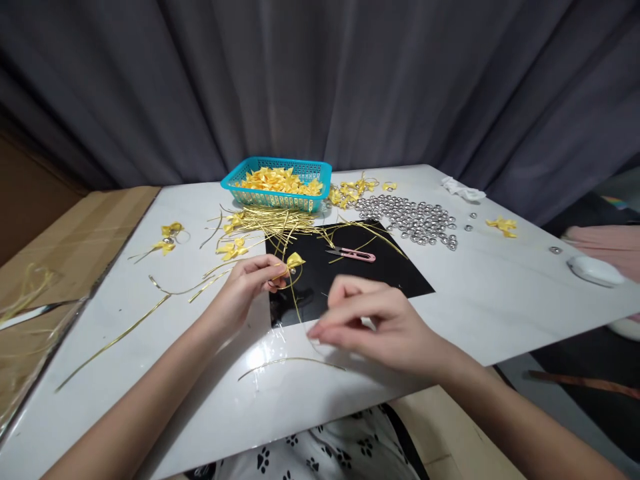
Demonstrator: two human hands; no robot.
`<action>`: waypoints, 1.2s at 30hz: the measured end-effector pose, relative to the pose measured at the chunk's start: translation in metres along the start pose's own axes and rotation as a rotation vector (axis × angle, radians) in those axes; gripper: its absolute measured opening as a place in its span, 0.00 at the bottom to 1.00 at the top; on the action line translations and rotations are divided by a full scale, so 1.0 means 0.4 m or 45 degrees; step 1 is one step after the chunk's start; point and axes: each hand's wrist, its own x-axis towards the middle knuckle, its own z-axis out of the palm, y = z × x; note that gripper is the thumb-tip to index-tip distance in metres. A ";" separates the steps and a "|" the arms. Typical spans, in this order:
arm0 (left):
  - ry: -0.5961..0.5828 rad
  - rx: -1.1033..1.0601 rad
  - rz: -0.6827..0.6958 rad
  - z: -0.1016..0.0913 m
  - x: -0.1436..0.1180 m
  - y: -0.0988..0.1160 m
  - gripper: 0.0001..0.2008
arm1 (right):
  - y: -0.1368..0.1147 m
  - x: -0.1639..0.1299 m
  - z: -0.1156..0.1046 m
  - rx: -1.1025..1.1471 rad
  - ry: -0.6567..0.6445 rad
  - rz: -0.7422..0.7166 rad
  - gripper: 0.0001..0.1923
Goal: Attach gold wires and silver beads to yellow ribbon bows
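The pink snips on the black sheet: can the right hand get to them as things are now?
Probably yes. The pink snips lie in the open beyond the right hand, with only bare black sheet between them.

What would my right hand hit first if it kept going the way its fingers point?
Probably the gold wire hanging from the yellow bow in the left hand; the right hand points left toward it, though depth is unclear.

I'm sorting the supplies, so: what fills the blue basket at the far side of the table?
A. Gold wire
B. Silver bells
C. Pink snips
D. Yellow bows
D: the basket is heaped with yellow bows; the bells lie loose on the table to its right, and the snips rest on the black mat.
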 end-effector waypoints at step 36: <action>0.051 -0.546 -0.421 0.030 -0.019 0.017 0.04 | 0.074 0.044 0.059 -0.584 0.529 -0.310 0.07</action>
